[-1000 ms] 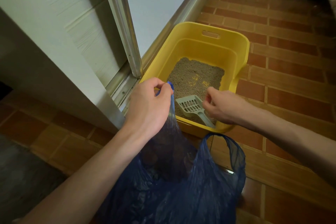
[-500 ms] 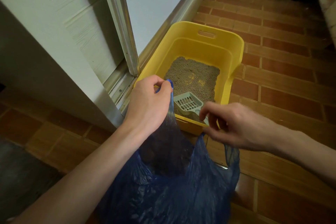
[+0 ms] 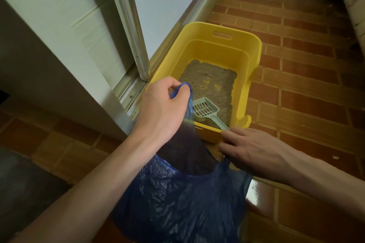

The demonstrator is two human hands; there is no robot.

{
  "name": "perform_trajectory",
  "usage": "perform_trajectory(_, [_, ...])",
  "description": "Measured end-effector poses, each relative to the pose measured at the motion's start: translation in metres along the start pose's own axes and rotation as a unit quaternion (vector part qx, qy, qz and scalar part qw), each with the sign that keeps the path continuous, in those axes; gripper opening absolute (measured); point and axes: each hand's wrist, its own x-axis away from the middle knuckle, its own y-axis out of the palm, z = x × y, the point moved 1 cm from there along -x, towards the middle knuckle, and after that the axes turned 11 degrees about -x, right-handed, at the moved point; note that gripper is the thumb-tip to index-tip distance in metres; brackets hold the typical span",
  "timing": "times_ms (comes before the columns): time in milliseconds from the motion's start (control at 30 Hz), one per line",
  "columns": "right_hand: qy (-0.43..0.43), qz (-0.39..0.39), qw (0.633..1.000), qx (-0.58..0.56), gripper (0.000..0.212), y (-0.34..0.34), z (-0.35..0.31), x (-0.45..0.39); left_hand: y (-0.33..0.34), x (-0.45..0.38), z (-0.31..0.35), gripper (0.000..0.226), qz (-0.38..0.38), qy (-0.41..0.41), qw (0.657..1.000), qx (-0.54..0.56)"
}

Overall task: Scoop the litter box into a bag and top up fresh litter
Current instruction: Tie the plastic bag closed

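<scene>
Yellow plastic litter box (image 3: 254, 49) centre frame, on tiled floor. Crinkled blue plastic bag (image 3: 177, 203) lower centre, mouth held open for dumping. Left hand (image 3: 164, 112) pinching bag handle. Right hand (image 3: 254, 152) loose, empty; fingers (image 3: 229, 134) touching pale green slotted scoop (image 3: 205, 108) handle.
</scene>
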Motion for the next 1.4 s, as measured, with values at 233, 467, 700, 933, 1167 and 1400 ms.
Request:
perform_trajectory(233, [0.044,0.097,0.986,-0.128,0.018,-0.038,-0.01,0.043,-0.034,0.014,0.016,0.022,0.028,0.038,0.999,0.024])
perform_trajectory(467, [0.132,0.19,0.784,-0.576,0.036,-0.095,-0.033,0.074,-0.061,0.033,0.022,0.038,-0.01,0.031,0.994,0.101])
perform_trajectory(700, [0.142,0.262,0.496,-0.815,0.044,-0.099,-0.075,0.07,-0.073,0.07,0.032,0.034,-0.061,0.026,0.99,0.125])
perform_trajectory(933, [0.147,0.244,0.553,-0.783,0.028,-0.136,-0.095,0.049,-0.091,0.085,0.057,0.018,-0.12,0.039,0.986,0.106])
perform_trajectory(1167, [0.16,0.243,0.715,-0.636,0.025,-0.185,-0.108,0.012,-0.099,0.092,0.087,0.031,-0.224,0.039,0.97,0.09])
perform_trajectory(1400, [0.151,0.269,0.805,-0.507,0.014,-0.196,-0.104,0.002,-0.101,0.095,0.1,0.035,-0.198,0.04,0.972,0.117])
